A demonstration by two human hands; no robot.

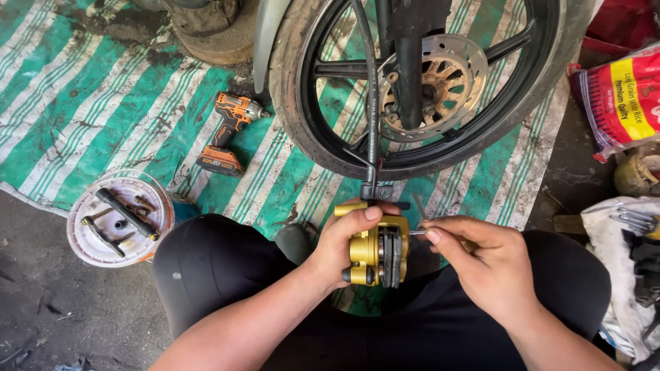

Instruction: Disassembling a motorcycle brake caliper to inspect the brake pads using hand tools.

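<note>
My left hand [340,242] grips a gold brake caliper [371,249] with dark pads showing in its slot. A black hose [372,103] runs up from the caliper past the motorcycle's front wheel [412,82] and its drilled brake disc [440,79]. My right hand [481,257] pinches a thin metal tool [418,206] whose tip touches the caliper's right side. Both hands work over my knees in black trousers.
An orange cordless impact driver [227,134] lies on the green-and-white striped mat [89,103]. A white tub [120,218] with bolts and tools sits at left. A red printed sack [622,96] and a cloth with wrenches [632,223] lie at right.
</note>
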